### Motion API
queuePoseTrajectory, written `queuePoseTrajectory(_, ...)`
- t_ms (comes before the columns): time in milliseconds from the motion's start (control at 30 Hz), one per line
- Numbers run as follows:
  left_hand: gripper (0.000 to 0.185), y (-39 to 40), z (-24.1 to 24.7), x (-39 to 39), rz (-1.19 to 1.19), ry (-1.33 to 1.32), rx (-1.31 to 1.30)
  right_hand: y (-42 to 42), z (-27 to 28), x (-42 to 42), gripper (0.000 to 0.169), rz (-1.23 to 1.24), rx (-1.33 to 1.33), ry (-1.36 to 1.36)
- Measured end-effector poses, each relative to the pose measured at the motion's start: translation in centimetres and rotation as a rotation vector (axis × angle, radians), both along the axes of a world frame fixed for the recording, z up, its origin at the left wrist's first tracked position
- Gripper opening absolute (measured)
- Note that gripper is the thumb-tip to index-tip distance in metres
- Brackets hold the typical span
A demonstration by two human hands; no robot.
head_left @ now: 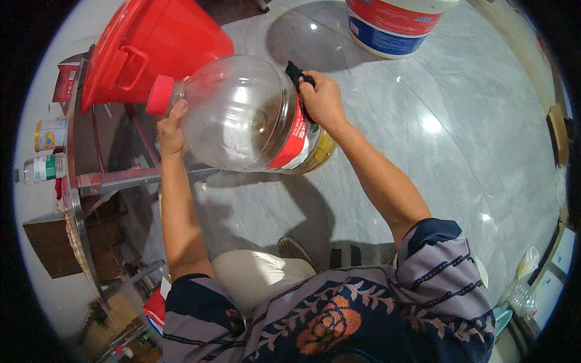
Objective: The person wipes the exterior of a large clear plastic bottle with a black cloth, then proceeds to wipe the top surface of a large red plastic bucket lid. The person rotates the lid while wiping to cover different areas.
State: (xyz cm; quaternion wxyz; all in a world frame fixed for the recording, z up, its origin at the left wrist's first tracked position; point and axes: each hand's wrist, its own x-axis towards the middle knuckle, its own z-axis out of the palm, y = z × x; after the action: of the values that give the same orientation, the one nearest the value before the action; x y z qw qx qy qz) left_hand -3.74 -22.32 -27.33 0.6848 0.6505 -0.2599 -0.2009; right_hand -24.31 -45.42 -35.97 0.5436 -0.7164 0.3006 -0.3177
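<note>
A large clear plastic bottle (236, 109) is held tilted on its side above the floor, its red screw cap (160, 95) towards the left. Some yellowish liquid (323, 149) shows at its base end, by a red and white label (292, 143) with writing. My left hand (172, 129) grips the neck just below the cap; most of its fingers are hidden behind. In my right hand (323, 100) is a bunched black cloth (297, 75), pressed against the bottle's side near the label.
A red plastic tub (168, 41) with a handle rests at upper left, its rim near the cap. A white, red and blue bucket (394, 27) stands on the grey floor (435, 149). Along the left runs a table edge (72, 181) with a tin (49, 135) and small bottle (44, 168).
</note>
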Motion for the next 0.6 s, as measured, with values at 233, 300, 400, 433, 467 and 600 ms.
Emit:
queuePoseTrajectory(233,0.043,3.6,0.6,-0.8,0.114,0.053,0.078,5.5,1.8,-2.0,0.032,0.063,-0.170,-0.190)
queuePoseTrajectory(300,0.045,3.6,0.9,-1.2,0.080,0.155,0.041,6.8,2.4,-2.5,0.038,0.108,-0.234,-0.251)
queuePoseTrajectory(400,0.046,5.0,0.5,-0.5,0.080,0.269,0.024,7.7,2.5,-2.2,0.048,0.108,-0.323,-0.280)
queuePoseTrajectory(433,0.046,5.5,0.4,-0.3,0.101,0.247,0.061,7.9,2.4,-2.0,0.048,0.112,-0.353,-0.284)
queuePoseTrajectory(467,0.046,6.0,0.2,-0.2,0.123,0.225,0.099,8.0,2.3,-1.8,0.048,0.117,-0.383,-0.288)
queuePoseTrajectory(600,0.050,5.9,0.1,-1.7,0.246,0.161,0.157,7.1,1.4,-1.2,0.044,0.205,-0.325,-0.277)
